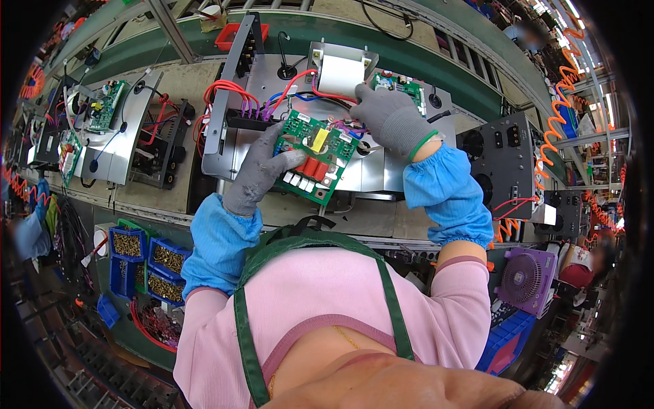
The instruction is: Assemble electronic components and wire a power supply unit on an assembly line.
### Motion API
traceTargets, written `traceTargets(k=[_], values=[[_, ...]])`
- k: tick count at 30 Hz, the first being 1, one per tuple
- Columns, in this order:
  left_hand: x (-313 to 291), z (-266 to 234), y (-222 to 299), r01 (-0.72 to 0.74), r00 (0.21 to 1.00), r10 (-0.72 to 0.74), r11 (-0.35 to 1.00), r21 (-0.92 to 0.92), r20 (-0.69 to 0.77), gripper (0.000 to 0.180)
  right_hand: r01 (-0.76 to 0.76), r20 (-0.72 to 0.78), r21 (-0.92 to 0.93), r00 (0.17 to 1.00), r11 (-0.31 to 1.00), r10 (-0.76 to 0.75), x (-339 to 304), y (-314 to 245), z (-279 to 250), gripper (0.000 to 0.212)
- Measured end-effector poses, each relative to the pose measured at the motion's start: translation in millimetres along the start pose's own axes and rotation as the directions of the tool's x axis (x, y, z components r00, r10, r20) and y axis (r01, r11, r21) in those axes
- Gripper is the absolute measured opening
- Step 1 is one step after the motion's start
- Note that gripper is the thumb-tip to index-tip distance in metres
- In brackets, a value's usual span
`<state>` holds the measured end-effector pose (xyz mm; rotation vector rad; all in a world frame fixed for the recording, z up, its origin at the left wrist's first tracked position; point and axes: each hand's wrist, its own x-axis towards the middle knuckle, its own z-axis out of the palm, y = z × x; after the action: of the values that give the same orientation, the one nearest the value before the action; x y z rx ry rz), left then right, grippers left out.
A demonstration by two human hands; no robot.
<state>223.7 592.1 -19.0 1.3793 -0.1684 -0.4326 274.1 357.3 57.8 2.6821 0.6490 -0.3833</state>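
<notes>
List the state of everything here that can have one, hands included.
Left hand: gloved, gripping the green circuit board by its left side.
Right hand: gloved, fingers bent near the white panel; grip unclear.
Green circuit board: tilted, held.
Metal chassis: open, wiring exposed.
Blue bins: several holding small brass-coloured parts.
Purple fan: running or not, cannot tell.
</notes>
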Motion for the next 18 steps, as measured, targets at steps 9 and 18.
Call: traceTargets(k=[9,18], values=[[-0.6,3.4,2.6,0.002,1.0,-0.002,1.0,-0.002,-0.011,0.052,0.183,-0.161,0.664,0.982,0.725,-0.1,11.4,51.2,45.3,0.025],[1.9,6.5,0.5,0.026,1.0,-0.025,0.998,-0.051,0.009,0.066,0.04,-0.038,0.96,0.999,0.277,-0.014,23.3,51.0,63.0,0.017]])
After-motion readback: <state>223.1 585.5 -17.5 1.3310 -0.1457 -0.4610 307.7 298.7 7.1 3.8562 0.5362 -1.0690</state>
